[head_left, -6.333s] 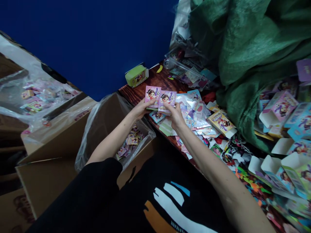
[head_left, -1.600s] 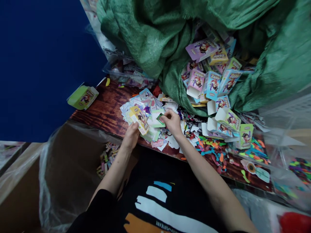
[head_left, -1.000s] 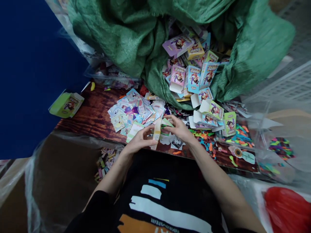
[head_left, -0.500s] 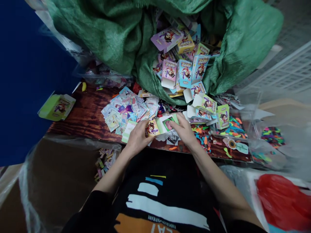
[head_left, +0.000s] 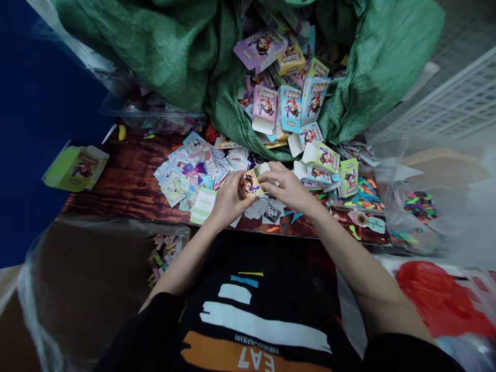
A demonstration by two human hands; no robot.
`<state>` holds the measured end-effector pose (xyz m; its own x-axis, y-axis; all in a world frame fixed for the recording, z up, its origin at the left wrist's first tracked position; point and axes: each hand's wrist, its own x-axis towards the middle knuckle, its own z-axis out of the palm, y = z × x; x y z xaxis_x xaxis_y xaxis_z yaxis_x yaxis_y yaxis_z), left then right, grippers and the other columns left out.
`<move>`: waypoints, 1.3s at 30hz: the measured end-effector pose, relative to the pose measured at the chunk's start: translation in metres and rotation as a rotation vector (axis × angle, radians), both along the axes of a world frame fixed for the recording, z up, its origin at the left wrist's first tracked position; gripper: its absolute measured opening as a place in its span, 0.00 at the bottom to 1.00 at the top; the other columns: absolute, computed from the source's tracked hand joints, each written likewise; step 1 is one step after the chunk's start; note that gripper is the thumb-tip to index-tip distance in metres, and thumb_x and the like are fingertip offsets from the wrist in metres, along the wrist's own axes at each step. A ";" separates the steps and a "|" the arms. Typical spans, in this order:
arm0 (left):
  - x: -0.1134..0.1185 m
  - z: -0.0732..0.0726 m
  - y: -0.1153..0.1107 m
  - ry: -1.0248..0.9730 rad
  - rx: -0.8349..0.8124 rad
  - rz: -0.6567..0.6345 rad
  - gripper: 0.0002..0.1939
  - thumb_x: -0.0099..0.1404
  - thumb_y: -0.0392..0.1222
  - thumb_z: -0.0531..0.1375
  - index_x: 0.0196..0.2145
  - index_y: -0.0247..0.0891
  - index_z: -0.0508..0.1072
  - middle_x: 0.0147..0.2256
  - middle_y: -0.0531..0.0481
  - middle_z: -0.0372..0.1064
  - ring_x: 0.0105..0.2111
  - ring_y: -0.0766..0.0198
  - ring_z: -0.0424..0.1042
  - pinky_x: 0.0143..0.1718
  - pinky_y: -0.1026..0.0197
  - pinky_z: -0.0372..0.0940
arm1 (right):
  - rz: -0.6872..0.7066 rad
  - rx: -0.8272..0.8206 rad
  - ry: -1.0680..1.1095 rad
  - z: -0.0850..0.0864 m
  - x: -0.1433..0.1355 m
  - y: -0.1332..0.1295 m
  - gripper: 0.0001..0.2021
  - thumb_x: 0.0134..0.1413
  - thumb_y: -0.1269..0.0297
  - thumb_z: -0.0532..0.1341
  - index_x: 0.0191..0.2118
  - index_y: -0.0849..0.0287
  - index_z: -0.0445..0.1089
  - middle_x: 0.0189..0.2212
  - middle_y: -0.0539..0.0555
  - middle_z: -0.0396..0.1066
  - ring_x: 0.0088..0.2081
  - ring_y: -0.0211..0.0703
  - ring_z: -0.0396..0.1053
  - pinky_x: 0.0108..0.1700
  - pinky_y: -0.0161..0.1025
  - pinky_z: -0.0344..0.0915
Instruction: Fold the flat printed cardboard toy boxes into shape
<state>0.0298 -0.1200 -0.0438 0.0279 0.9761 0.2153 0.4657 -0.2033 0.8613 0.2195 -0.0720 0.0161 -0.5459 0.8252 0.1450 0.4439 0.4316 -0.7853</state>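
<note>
A small yellow box (head_left: 251, 184) with a cartoon figure on its front is held over the table's front part. My left hand (head_left: 229, 200) is closed round the box's left side. On the box's right, at its open end with a pale flap, my right hand (head_left: 285, 187) has its fingers bent and pressed against it; whether a card is between them is hidden. A green and white card (head_left: 203, 205) lies just left of my left hand. Behind it spreads a pile of colourful cards (head_left: 194, 165). Black and white pieces (head_left: 271, 212) lie below the box.
A green sack (head_left: 174, 62) full of small boxes (head_left: 290, 108) stands at the back. More boxes and bright rubbery pieces (head_left: 368, 194) lie at the right. A light green box (head_left: 79, 168) sits at the left. Below the table's edge is a carton (head_left: 96, 279).
The green card at my right hand has gone from sight at the box's opening. My right hand's fingers have moved in against the box. The view has shifted slightly.
</note>
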 end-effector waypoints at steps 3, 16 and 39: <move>-0.010 -0.006 -0.004 -0.033 -0.029 0.053 0.33 0.50 0.43 0.72 0.53 0.38 0.70 0.49 0.42 0.71 0.49 0.48 0.70 0.52 0.51 0.65 | -0.190 -0.097 0.184 -0.007 0.020 -0.011 0.08 0.58 0.61 0.60 0.33 0.55 0.75 0.42 0.55 0.74 0.46 0.49 0.70 0.48 0.45 0.64; -0.023 -0.019 -0.041 -0.135 -0.274 0.067 0.38 0.52 0.50 0.70 0.58 0.36 0.67 0.53 0.41 0.70 0.50 0.51 0.70 0.43 0.55 0.71 | -0.487 -0.007 -0.517 -0.090 0.099 -0.065 0.08 0.58 0.69 0.58 0.39 0.57 0.74 0.40 0.58 0.76 0.41 0.52 0.73 0.41 0.42 0.64; 0.001 -0.026 -0.036 -0.035 -0.239 -0.136 0.36 0.55 0.50 0.69 0.58 0.38 0.66 0.55 0.41 0.68 0.54 0.50 0.70 0.47 0.53 0.71 | -0.703 -0.918 0.754 -0.074 0.093 -0.043 0.20 0.27 0.57 0.78 0.26 0.57 0.72 0.20 0.44 0.67 0.21 0.30 0.62 0.21 0.29 0.56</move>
